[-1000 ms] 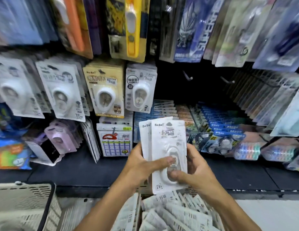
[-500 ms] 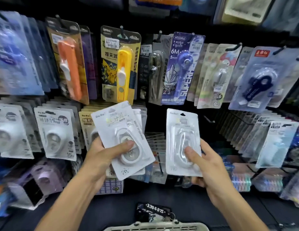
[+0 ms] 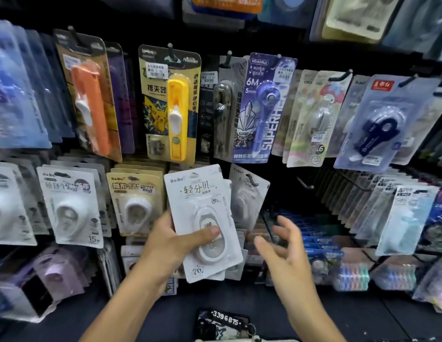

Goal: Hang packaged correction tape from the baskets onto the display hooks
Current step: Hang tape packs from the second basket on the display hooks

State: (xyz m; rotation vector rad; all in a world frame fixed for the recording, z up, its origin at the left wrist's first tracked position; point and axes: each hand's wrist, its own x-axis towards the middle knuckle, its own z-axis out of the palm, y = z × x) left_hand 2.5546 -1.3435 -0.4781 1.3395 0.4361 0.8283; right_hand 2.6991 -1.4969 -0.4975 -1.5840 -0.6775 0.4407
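My left hand (image 3: 175,245) grips a small stack of white correction tape packs (image 3: 197,208), thumb pressed on the front blister. One more white pack (image 3: 249,201) hangs on a black display hook (image 3: 252,180) just right of the stack. My right hand (image 3: 286,250) floats below that hung pack with its fingers spread and nothing in them. Another bare hook (image 3: 305,182) sticks out to the right. Of the basket only a strip of rim (image 3: 239,340) shows at the bottom edge.
Rows of hanging stationery cards fill the wall: a yellow clip dispenser (image 3: 170,104), a purple tape pen card (image 3: 264,107), white tape packs (image 3: 69,206) at left. Boxed goods lie on the dark shelf (image 3: 165,317). A key tag (image 3: 222,322) hangs near the basket.
The pack my right hand held now hangs on the hook, and that hand has let go and dropped lower. My left hand has straightened its stack slightly.
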